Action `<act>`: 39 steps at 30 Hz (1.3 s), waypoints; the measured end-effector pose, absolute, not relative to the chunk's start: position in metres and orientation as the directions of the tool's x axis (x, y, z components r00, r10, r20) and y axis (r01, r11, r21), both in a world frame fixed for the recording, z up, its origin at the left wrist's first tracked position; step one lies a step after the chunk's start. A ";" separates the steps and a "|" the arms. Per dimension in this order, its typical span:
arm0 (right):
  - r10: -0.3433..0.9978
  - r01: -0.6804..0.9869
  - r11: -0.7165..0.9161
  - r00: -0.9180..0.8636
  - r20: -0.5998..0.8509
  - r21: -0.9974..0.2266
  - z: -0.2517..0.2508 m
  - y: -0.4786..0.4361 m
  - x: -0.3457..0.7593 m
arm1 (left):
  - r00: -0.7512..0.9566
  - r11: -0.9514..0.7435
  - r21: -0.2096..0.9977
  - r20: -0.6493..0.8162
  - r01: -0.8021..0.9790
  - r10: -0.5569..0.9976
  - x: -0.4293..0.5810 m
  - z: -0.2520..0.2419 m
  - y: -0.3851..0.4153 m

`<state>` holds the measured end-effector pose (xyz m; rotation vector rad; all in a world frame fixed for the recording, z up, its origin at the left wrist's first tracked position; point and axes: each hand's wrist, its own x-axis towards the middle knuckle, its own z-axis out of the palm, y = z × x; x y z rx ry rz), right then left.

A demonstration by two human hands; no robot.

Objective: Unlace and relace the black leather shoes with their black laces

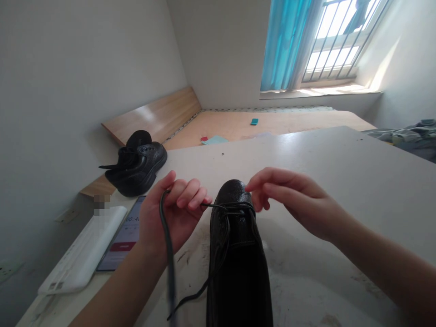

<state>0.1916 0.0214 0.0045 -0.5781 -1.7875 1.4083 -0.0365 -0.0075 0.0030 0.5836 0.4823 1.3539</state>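
Observation:
A black leather shoe (238,240) rests on the white table, its toe pointing away from me. A dark shoelace (164,222) runs from the shoe's front eyelets into my left hand (175,209). The fingers of that hand are curled round the lace, and one length hangs down over the palm. Another loose lace end trails off the shoe's left side. My right hand (286,195) is at the right of the toe, fingertips by the shoe's edge. Its fingers are bent and partly apart, and I see nothing in them.
A second black shoe (139,163) stands at the back left. Before it lie a phone (117,247) and a white power bank (85,254). Beyond the white table (306,154) is a wooden surface (231,122) with small papers and a teal item (254,121).

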 end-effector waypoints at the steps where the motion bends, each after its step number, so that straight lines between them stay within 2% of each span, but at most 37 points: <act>1: 0.759 0.012 0.387 -0.572 0.311 -0.922 0.004 0.021 0.189 | 0.179 0.116 0.647 0.031 -0.753 0.983 -0.037 0.004 -0.009; 3: 0.732 0.210 0.543 -0.593 0.336 -0.813 0.001 0.018 0.185 | 0.218 0.123 0.690 0.052 -0.714 0.974 -0.036 0.003 -0.010; 6: 0.688 0.309 0.605 -0.667 0.286 -0.734 0.000 0.013 0.181 | 0.243 0.089 0.819 0.063 -0.567 0.968 -0.032 -0.001 -0.010; 8: 0.683 0.298 0.545 -0.699 0.210 -0.784 0.001 0.012 0.182 | 0.230 0.011 0.936 0.075 -0.353 0.970 -0.031 -0.005 -0.009; 10: 0.662 0.242 0.433 -0.739 0.124 -0.868 0.002 0.013 0.184 | 0.242 -0.078 0.994 0.093 -0.073 0.966 -0.030 -0.008 -0.009; 12: 0.626 0.156 0.304 -0.776 0.073 -0.940 0.002 0.016 0.186 | 0.299 -0.164 0.975 0.114 0.149 0.947 -0.030 -0.008 -0.010; 14: 0.611 0.019 0.141 -0.789 0.072 -0.990 0.000 0.018 0.187 | 0.372 -0.251 0.937 0.148 0.245 0.916 -0.030 -0.007 -0.012; 18: 0.665 -0.300 -0.178 -0.738 0.110 -0.937 -0.005 0.019 0.188 | 0.466 -0.335 0.915 0.202 0.224 0.861 -0.031 -0.004 -0.016; 22: 0.782 -0.454 -0.198 -0.608 0.139 -0.869 -0.005 0.021 0.186 | 0.400 -0.259 0.966 0.234 0.010 0.886 -0.032 -0.009 -0.013; 24: 0.813 -0.439 -0.170 -0.568 0.126 -0.882 -0.003 0.023 0.184 | 0.326 -0.201 0.961 0.255 -0.190 0.911 -0.032 -0.011 -0.011; 26: 0.845 -0.356 -0.123 -0.527 0.090 -0.926 -0.002 0.024 0.182 | 0.277 -0.152 0.920 0.261 -0.361 0.925 -0.034 -0.010 -0.010; 29: 0.915 -0.250 -0.046 -0.398 0.059 -0.967 -0.003 0.027 0.181 | 0.317 -0.135 0.880 0.303 -0.456 0.899 -0.040 -0.003 -0.013; 31: 0.941 -0.279 -0.040 -0.334 0.058 -0.959 -0.004 0.028 0.181 | 0.413 -0.202 0.914 0.345 -0.351 0.843 -0.044 0.001 -0.015; 34: 0.899 -0.366 -0.037 -0.418 0.129 -0.930 -0.002 0.029 0.186 | 0.459 -0.378 0.926 0.329 0.017 0.825 -0.045 0.002 -0.015; 36: 0.777 -0.394 -0.032 -0.588 0.225 -0.919 0.005 0.026 0.192 | 0.357 -0.422 0.873 0.325 0.242 0.876 -0.041 -0.001 -0.013; 38: 0.562 -0.358 -0.049 -0.782 0.270 -0.933 0.014 0.022 0.199 | 0.278 -0.422 0.824 0.334 0.377 0.901 -0.035 -0.005 -0.011; 39: 0.449 -0.308 -0.063 -0.858 0.249 -0.949 0.019 0.019 0.202 | 0.271 -0.425 0.801 0.336 0.421 0.902 -0.032 -0.007 -0.010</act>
